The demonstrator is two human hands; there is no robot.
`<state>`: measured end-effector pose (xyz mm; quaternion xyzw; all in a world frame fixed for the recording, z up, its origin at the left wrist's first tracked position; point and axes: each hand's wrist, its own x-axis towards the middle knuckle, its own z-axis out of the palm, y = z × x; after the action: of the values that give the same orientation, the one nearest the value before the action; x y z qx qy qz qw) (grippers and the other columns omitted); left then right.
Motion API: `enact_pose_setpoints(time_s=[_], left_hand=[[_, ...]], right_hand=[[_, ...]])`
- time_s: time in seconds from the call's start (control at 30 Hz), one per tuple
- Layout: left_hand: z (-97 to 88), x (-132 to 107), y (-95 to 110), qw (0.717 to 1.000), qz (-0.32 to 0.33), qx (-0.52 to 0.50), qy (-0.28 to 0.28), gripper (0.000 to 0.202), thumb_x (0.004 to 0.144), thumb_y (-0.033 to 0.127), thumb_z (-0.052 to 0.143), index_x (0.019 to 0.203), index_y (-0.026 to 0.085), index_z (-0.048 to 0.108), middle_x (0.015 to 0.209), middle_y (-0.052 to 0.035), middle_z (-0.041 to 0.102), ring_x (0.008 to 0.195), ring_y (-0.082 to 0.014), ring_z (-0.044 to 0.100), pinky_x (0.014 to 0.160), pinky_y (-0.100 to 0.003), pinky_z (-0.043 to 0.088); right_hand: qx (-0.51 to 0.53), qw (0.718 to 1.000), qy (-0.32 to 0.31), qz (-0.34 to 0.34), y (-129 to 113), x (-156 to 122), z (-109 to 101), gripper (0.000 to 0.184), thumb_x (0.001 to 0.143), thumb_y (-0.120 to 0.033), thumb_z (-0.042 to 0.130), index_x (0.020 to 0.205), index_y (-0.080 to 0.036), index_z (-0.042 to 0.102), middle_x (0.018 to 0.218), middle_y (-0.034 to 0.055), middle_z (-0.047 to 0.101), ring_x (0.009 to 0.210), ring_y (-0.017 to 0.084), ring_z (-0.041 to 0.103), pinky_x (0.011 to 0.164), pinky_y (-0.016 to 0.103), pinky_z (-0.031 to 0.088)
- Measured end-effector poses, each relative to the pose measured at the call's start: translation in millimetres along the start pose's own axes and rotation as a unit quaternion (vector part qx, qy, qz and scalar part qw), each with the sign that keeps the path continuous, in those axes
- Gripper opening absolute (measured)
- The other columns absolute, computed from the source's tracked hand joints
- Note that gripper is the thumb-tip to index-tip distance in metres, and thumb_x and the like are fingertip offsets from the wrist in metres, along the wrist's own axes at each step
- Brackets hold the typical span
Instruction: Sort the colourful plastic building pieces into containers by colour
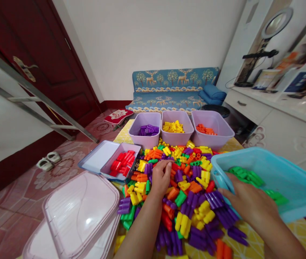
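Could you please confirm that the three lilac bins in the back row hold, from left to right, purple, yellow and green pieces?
Not quite: the head view shows orange pieces, not green, in the rightmost lilac bin; the rest is right.

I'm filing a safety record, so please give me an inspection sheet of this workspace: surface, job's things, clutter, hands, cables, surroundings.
Surface: yellow patterned cover, largely hidden by mixed plastic pieces.
Job's things: three lilac bins hold purple pieces, yellow pieces and orange pieces, left to right; red pieces lie in a shallow box, green pieces in a teal bin.
Clutter: pale lids overlap at the left.
Hands: left hand over the mixed plastic pieces, any grip unclear; right hand grips the teal bin's rim.
Cables: thin dark cord near the ring light.
Surroundings: sofa, door, ladder, shoes, dresser.
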<state>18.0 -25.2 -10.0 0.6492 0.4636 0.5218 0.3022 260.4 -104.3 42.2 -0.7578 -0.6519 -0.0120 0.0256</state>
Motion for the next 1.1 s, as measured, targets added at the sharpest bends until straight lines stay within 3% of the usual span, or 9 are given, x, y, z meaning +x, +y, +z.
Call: enact_pose_setpoints(time_s=[0.23,0.33,0.4,0.47,0.57,0.73,0.87,0.97,1.1], left_hand=[[0.5,-0.2,-1.0,1.000,0.003,0.001,-0.002,0.026,0.091,0.025,0.046,0.096,0.018,0.070,0.096,-0.0065,0.070,0.093,-0.0182,0.064,0.086,-0.029,0.047],[0.9,-0.3,-2.1,1.000,0.003,0.002,0.000,0.026,0.091,0.025,0.046,0.096,0.018,0.070,0.095,-0.0062,0.071,0.093,-0.0183,0.064,0.085,-0.029,0.048],[1.2,-0.3,-3.0,1.000,0.001,0.005,0.000,0.025,0.090,0.025,0.046,0.096,0.018,0.070,0.095,-0.0060,0.071,0.093,-0.0184,0.064,0.085,-0.029,0.047],[1.3,-0.3,-3.6,1.000,-0.001,0.009,-0.002,0.025,0.091,0.025,0.046,0.097,0.018,0.070,0.096,-0.0060,0.071,0.093,-0.0183,0.064,0.086,-0.030,0.047],[1.2,-0.2,-3.0,1.000,-0.001,0.013,-0.005,0.025,0.090,0.025,0.046,0.096,0.018,0.070,0.096,-0.0061,0.071,0.093,-0.0183,0.064,0.085,-0.030,0.047],[1.2,0.3,-1.8,1.000,-0.002,0.015,0.000,0.024,0.090,0.024,0.047,0.095,0.018,0.070,0.095,-0.0060,0.071,0.092,-0.0182,0.064,0.085,-0.030,0.047],[1.6,0.5,-1.9,1.000,0.001,0.012,0.003,0.023,0.090,0.023,0.048,0.094,0.018,0.070,0.094,-0.0059,0.071,0.091,-0.0182,0.064,0.084,-0.030,0.048],[2.2,0.2,-2.5,1.000,-0.001,0.012,0.004,0.023,0.090,0.023,0.048,0.094,0.018,0.070,0.094,-0.0058,0.071,0.091,-0.0180,0.064,0.084,-0.030,0.048],[2.6,0.1,-4.1,1.000,-0.004,0.009,0.008,0.024,0.090,0.024,0.047,0.095,0.019,0.070,0.095,-0.0057,0.071,0.092,-0.0181,0.064,0.084,-0.030,0.047]], right_hand=[[-0.006,0.998,0.017,0.059,-18.2,14.3,-6.8,0.052,0.085,-0.041,0.049,0.131,-0.017,0.051,0.083,0.0160,0.073,0.072,0.036,0.069,0.060,0.044,0.051],[0.052,0.986,0.153,0.040,-32.8,16.9,-5.7,0.055,0.086,-0.036,0.047,0.135,-0.012,0.044,0.111,0.0200,0.066,0.091,0.035,0.067,0.075,0.047,0.053],[0.128,0.961,0.243,-0.023,-43.8,19.1,-1.1,0.048,0.088,-0.030,0.046,0.132,-0.013,0.046,0.125,0.0173,0.059,0.109,0.031,0.060,0.091,0.045,0.049],[0.198,0.936,0.274,-0.097,-54.5,22.2,7.1,0.039,0.090,-0.024,0.040,0.126,-0.015,0.052,0.127,0.0131,0.057,0.117,0.025,0.054,0.101,0.041,0.043],[0.234,0.931,0.238,-0.150,-67.0,29.8,25.2,0.038,0.091,-0.021,0.038,0.125,-0.014,0.053,0.135,0.0140,0.050,0.127,0.024,0.046,0.107,0.041,0.038],[0.232,0.951,0.178,-0.100,-74.3,49.5,57.4,0.066,0.084,-0.035,0.055,0.139,-0.005,0.036,0.151,0.0241,0.020,0.141,0.037,0.016,0.111,0.054,0.025],[0.283,0.943,0.168,-0.043,-79.1,59.4,68.0,0.072,0.083,-0.050,0.053,0.137,-0.004,0.039,0.150,0.0254,0.024,0.141,0.040,0.010,0.111,0.058,0.017],[0.394,0.909,0.130,-0.045,-86.3,57.7,61.9,0.073,0.083,-0.056,0.049,0.139,-0.010,0.038,0.150,0.0196,0.028,0.141,0.033,0.018,0.113,0.054,0.018],[0.568,0.818,0.012,-0.088,-93.0,49.4,45.1,0.059,0.086,-0.055,0.045,0.136,-0.023,0.042,0.144,0.0085,0.043,0.136,0.025,0.033,0.111,0.045,0.028]])
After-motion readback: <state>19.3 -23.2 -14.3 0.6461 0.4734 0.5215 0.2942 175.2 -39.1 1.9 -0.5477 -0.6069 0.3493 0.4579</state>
